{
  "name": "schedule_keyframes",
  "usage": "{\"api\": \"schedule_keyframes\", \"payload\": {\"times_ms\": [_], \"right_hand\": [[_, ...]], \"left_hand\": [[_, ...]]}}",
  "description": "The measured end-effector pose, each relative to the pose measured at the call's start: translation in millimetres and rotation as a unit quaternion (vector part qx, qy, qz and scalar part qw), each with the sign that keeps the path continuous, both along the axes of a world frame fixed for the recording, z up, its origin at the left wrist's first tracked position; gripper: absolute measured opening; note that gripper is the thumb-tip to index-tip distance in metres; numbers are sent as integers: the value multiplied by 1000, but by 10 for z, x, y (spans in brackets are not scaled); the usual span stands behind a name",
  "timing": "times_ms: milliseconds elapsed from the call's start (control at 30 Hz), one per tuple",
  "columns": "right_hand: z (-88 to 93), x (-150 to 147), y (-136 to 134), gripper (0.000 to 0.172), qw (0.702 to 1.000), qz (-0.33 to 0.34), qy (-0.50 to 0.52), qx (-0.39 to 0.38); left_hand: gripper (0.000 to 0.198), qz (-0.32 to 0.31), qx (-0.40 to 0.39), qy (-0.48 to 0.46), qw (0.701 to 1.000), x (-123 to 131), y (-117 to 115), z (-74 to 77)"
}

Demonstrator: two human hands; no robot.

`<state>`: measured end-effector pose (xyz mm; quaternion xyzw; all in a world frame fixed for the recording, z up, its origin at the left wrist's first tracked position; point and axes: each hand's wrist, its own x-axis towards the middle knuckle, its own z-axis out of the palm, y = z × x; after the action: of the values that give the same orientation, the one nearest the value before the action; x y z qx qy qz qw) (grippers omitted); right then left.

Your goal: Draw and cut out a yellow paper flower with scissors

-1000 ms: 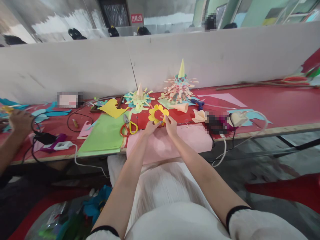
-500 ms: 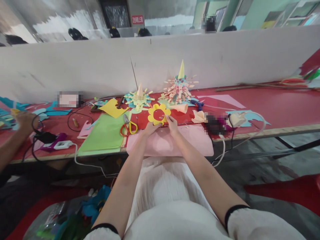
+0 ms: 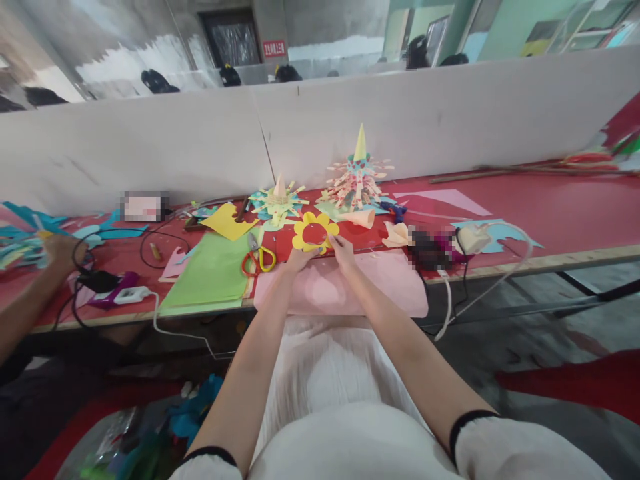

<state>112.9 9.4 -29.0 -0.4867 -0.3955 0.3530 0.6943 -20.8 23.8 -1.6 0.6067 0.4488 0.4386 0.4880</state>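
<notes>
A yellow paper flower ring (image 3: 299,235) with rounded petals and an open centre is held between my two hands above the table's near edge. My left hand (image 3: 301,257) grips its lower edge, fingers closed. My right hand (image 3: 342,251) pinches its lower right petal. Below the ring lies a pink sheet (image 3: 345,290) that hangs over the table edge. Scissors (image 3: 257,257) with one red and one yellow handle rest just left of my left hand. Behind the ring stand a small paper cone ornament (image 3: 280,199) and a taller tiered one (image 3: 360,170) with a yellow tip.
Green paper sheets (image 3: 205,273) and a yellow scrap (image 3: 227,221) lie to the left. A glue gun (image 3: 397,210) and a peach paper cone (image 3: 361,218) are at the right. Power strips with cables flank the workspace. At far left a co-worker's hand (image 3: 63,253) handles paper pieces.
The flower ring has shifted slightly left and tilted a little in my hands. My right-hand fingers have drawn back from its centre opening. The camera view has turned slightly.
</notes>
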Motion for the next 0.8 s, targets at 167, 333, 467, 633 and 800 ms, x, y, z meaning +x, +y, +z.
{"api": "schedule_keyframes", "payload": {"times_ms": [167,333,467,633,800], "right_hand": [[-19,3,15,38,1000,-2,-1,-1],[29,-8,-20,37,1000,13,8,2],[84,-32,-61,34,999,48,14,-17],[108,-47,-74,34,996,83,14,-25],[90,-41,-57,32,996,86,20,-18]], "left_hand": [[36,-6,-10,4,1000,-13,-7,8],[36,-6,-16,9,1000,-2,-19,-3],[36,-1,-21,17,1000,1,-23,1],[35,5,-27,28,999,2,12,59],[34,8,-29,37,999,20,14,105]]}}
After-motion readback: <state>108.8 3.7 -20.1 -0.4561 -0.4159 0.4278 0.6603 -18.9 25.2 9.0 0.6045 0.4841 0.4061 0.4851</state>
